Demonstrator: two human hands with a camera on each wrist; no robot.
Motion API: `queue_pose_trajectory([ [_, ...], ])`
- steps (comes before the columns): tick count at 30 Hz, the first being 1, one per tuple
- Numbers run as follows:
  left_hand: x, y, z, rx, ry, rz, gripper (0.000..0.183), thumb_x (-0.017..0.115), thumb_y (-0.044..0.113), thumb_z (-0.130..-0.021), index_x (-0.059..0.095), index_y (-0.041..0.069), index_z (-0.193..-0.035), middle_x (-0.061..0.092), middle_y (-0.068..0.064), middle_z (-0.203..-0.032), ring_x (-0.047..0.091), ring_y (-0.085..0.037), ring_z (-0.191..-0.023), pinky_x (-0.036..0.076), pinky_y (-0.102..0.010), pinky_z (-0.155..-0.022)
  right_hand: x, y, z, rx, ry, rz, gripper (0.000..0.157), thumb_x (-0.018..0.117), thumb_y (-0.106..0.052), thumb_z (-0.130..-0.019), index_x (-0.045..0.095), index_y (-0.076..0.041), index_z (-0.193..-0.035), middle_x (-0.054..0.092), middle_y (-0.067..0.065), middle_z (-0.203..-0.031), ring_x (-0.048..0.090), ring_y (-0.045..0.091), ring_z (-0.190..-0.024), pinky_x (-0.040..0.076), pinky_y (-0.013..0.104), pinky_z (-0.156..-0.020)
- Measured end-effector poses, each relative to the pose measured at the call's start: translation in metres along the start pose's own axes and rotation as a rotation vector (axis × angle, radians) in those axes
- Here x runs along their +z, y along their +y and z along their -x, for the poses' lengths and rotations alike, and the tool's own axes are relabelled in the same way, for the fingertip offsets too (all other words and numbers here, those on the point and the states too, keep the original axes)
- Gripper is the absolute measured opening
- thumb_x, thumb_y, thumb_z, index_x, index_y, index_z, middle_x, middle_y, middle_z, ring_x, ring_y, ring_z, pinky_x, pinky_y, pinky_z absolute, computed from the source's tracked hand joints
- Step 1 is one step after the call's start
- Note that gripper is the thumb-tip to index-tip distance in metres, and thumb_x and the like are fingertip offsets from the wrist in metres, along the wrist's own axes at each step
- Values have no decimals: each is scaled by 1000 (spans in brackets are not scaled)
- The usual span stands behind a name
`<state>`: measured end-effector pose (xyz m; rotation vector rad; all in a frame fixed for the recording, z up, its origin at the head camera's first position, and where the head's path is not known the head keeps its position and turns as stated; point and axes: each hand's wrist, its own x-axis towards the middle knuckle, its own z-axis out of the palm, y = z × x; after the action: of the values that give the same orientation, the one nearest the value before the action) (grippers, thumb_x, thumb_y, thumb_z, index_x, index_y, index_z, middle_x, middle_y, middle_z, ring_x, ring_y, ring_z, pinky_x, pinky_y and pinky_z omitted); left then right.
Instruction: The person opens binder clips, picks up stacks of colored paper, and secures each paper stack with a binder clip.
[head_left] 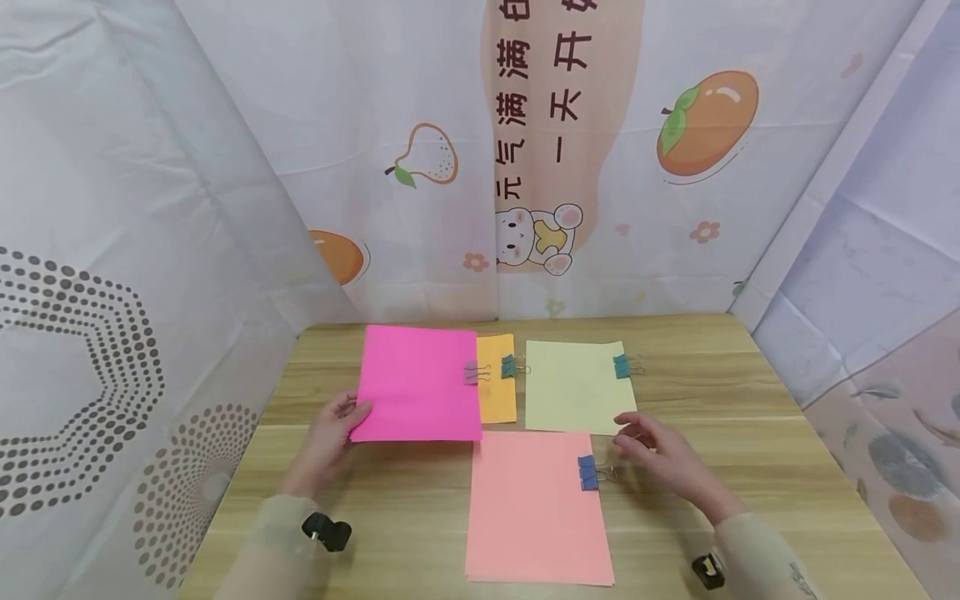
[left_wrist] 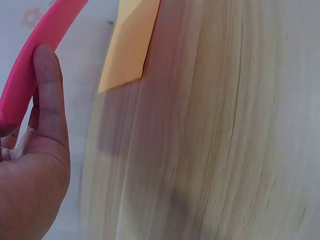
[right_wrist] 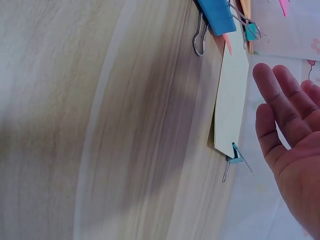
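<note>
At the left of the head view, my left hand [head_left: 330, 433] pinches the left edge of a magenta paper stack [head_left: 420, 383]. In the left wrist view the thumb lies along one face of the curved magenta stack [left_wrist: 37, 50]. A binder clip [head_left: 472, 372] with wire handles sits on the stack's right edge. The magenta stack overlaps an orange paper stack [head_left: 497, 379], hiding its left part. My right hand [head_left: 660, 454] holds nothing, its fingers loosely bent over the near right corner of a pale yellow paper stack [head_left: 577, 387]. In the right wrist view the palm and fingers [right_wrist: 287, 107] are bare.
A salmon paper stack [head_left: 536, 508] lies front centre with a blue binder clip [head_left: 588, 472]. Teal clips hold the orange stack [head_left: 508, 366] and the yellow one [head_left: 622, 366]. All lie on a wooden table [head_left: 405, 533], with a printed curtain [head_left: 420, 250] behind.
</note>
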<state>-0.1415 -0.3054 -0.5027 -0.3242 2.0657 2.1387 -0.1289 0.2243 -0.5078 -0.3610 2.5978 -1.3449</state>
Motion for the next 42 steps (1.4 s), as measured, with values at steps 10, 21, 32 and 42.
queue_pose_trajectory([
  [10, -32, 2, -1, -23, 34, -31, 28, 58, 23, -106, 54, 8, -129, 71, 8, -101, 70, -8, -89, 58, -25, -77, -2, 3, 4, 4, -6, 14, 45, 62, -31, -104, 55, 0, -136, 72, 9, -105, 70, 21, -93, 54, 26, -80],
  [21, -61, 6, -4, -42, 60, -74, 52, 56, 25, -107, 39, -1, -149, 69, 12, -100, 69, -3, -90, 58, -23, -79, -3, 3, 6, -9, 0, 16, 41, 62, -27, -104, 56, 0, -133, 71, 7, -103, 71, 21, -90, 53, 26, -78],
  [32, -76, 6, -4, -92, 84, -154, 64, 49, 32, -109, 26, 0, -160, 59, -7, -131, 63, 5, -97, 55, -22, -90, -3, 6, 7, -14, -4, 13, 40, 61, -28, -104, 57, 0, -133, 71, 7, -103, 71, 19, -89, 53, 26, -78],
  [42, -85, 3, -3, -118, 112, -83, 67, 42, 35, -110, 15, 4, -163, 67, -4, -118, 69, -4, -89, 60, -30, -80, -2, 7, 10, -8, -13, -10, 39, 61, -25, -104, 56, 0, -133, 71, 7, -102, 70, 21, -89, 53, 26, -78],
])
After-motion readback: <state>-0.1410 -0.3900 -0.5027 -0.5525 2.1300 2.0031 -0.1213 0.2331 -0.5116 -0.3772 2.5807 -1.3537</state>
